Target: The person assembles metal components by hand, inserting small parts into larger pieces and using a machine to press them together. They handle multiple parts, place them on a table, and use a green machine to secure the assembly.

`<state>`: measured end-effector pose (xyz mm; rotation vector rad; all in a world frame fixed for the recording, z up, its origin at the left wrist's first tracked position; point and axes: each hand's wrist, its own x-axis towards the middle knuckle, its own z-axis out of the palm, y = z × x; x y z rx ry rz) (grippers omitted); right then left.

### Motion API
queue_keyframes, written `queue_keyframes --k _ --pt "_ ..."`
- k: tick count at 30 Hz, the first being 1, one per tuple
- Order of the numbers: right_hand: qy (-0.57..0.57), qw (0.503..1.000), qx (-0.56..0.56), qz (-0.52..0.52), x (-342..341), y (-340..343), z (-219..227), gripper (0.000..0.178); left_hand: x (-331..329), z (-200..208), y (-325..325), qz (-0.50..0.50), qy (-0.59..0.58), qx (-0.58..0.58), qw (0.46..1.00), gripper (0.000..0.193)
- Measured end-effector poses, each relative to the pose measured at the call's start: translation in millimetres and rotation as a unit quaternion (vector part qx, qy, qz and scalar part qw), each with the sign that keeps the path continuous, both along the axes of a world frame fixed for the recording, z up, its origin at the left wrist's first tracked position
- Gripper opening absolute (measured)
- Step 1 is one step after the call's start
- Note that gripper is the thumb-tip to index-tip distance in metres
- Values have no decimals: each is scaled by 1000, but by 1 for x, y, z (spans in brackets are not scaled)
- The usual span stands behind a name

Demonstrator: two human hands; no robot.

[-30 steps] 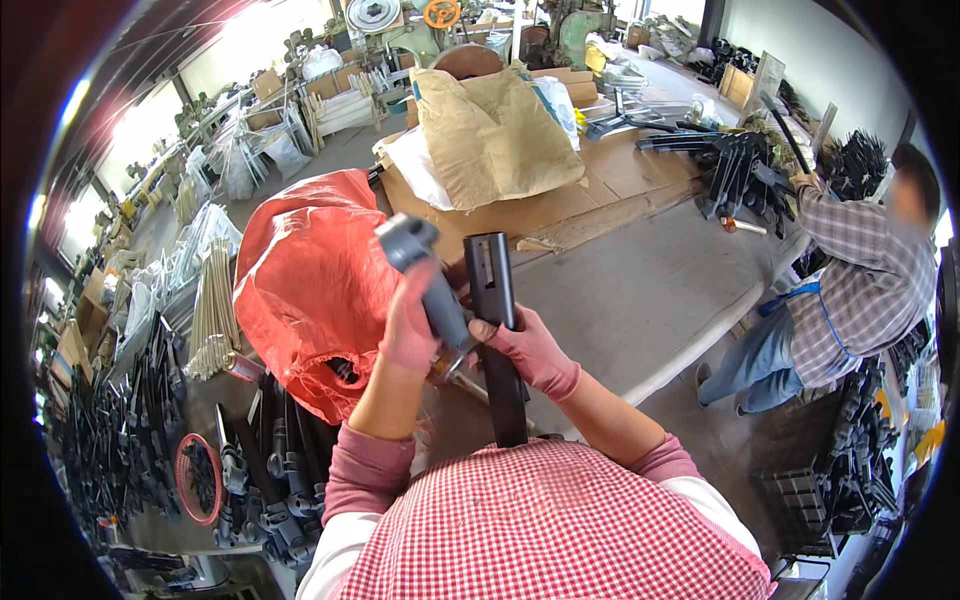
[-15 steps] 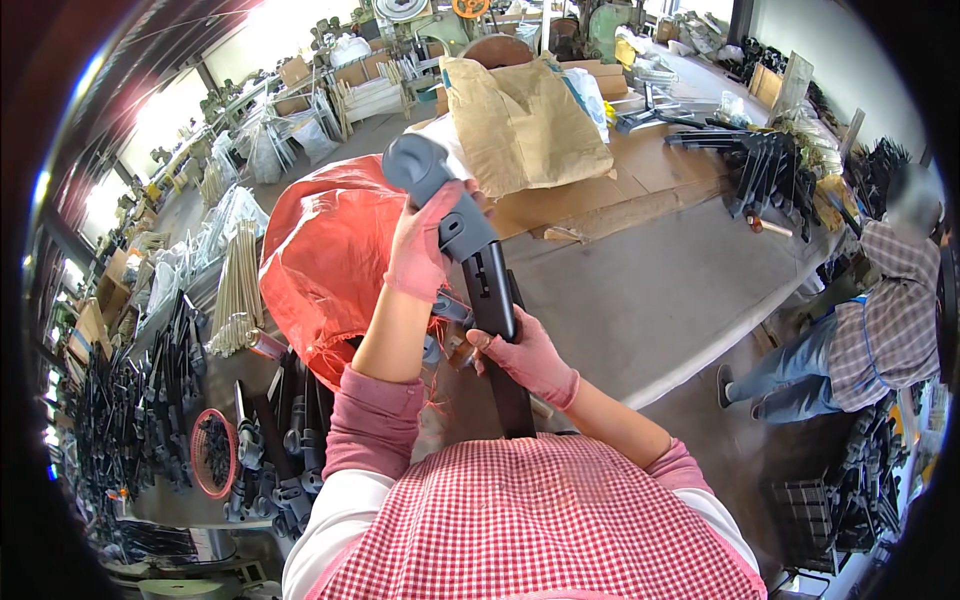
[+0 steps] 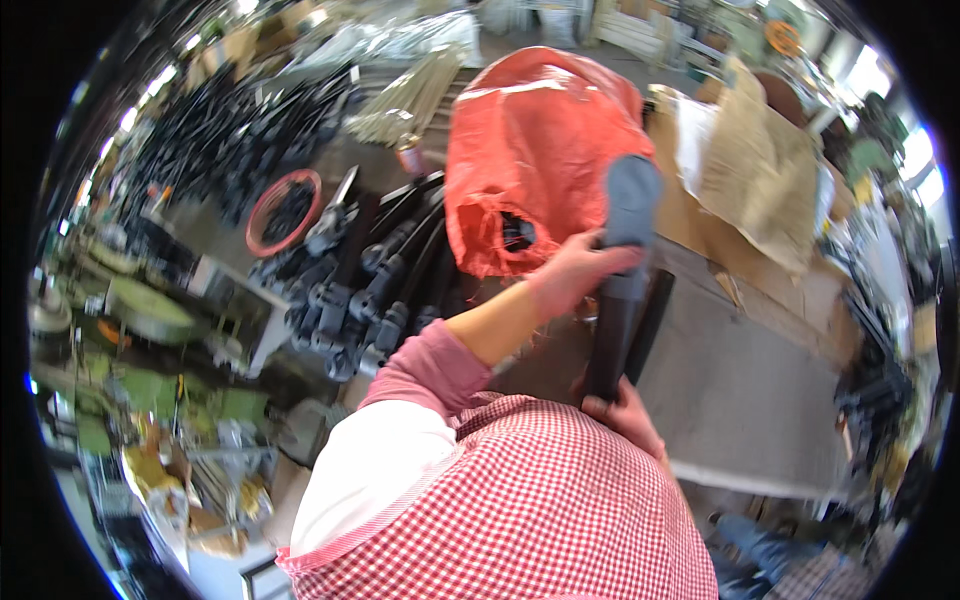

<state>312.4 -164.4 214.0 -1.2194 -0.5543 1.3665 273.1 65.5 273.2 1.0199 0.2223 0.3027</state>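
Note:
A black bar [image 3: 610,345] with a rounded grey plastic head [image 3: 632,200] is held up at a slant in front of my apron. My left hand [image 3: 578,272], in a pink fingerless glove, is closed around it just below the head. Lower down, my right hand [image 3: 628,415] grips the bar's near end, its fingers partly hidden behind it. Another dark bar [image 3: 652,318] shows just right of the held one, above the grey tabletop. A red woven sack [image 3: 545,120] with a frayed opening lies beyond my left hand, dark parts showing inside.
Several black bars with grey joints [image 3: 345,300] lie to the left, beside a red-rimmed basket [image 3: 318,200] of small dark parts. Brown paper [image 3: 760,160] and cardboard cover the table's far right. A person in jeans [image 3: 750,545] is at the lower right, blurred.
My view has swung left, bringing more of the stacked bars into sight. The held bar has been turned, so its slotted face no longer shows. My right hand now grips nearer the bar's lower end.

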Motion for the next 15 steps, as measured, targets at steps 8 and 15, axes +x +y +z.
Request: queue_keyframes --k 8,15 --pt "67 970 -63 -226 41 -20 -73 30 -277 -125 127 657 -23 -258 708 45" --pt "143 966 -112 -185 53 28 -106 25 -277 -228 200 706 -78 -266 652 47"
